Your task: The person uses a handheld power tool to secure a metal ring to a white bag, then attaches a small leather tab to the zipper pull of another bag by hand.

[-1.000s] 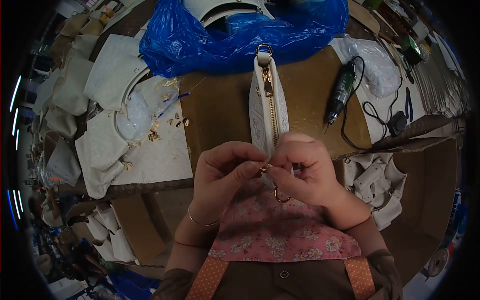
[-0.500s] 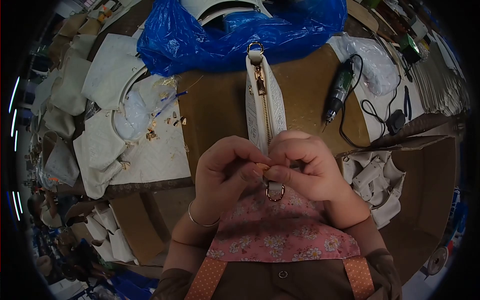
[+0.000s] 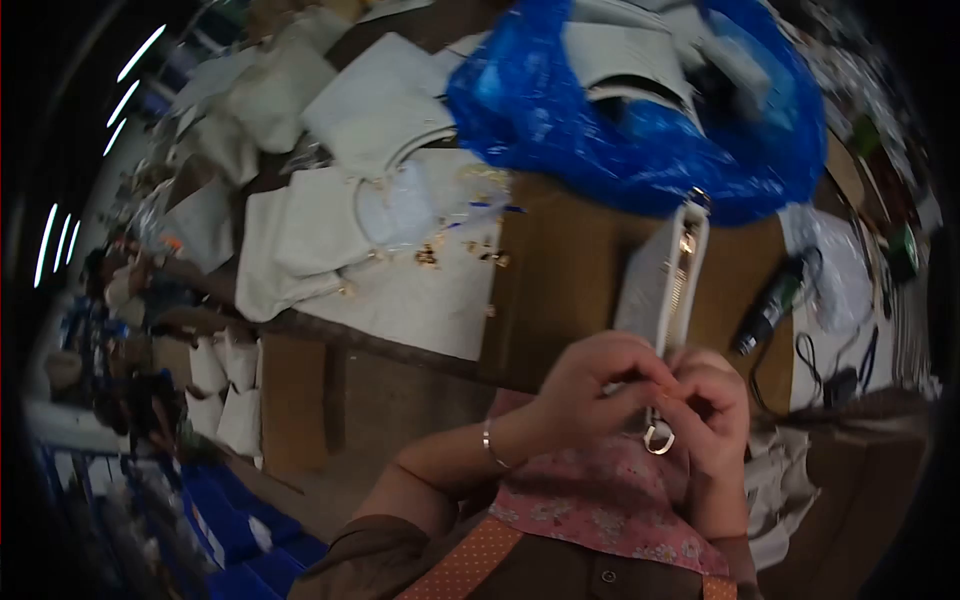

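A slim white handbag (image 3: 643, 275) stands upright with its gold zipper (image 3: 678, 285) facing up, pointing away from me. At its near end, my left hand (image 3: 598, 388) and my right hand (image 3: 712, 408) meet, thumbs and fingertips pinched together. Whatever small part sits between the fingertips is hidden and blurred. Just below them a gold D-ring (image 3: 660, 453) hangs from the bag's end tab. Another ring (image 3: 698, 197) is at the far end, close to the zipper pull (image 3: 688, 240).
A blue plastic bag (image 3: 560, 130) with white bag pieces lies behind. White pieces (image 3: 325, 225) and small gold fittings (image 3: 428, 257) lie on the left. On the right are a corded power tool (image 3: 768, 310) and a box (image 3: 860, 475) with white parts.
My view has turned to the left, so the bag and my hands appear farther right and lower. Both hands remain pinched at the bag's near end.
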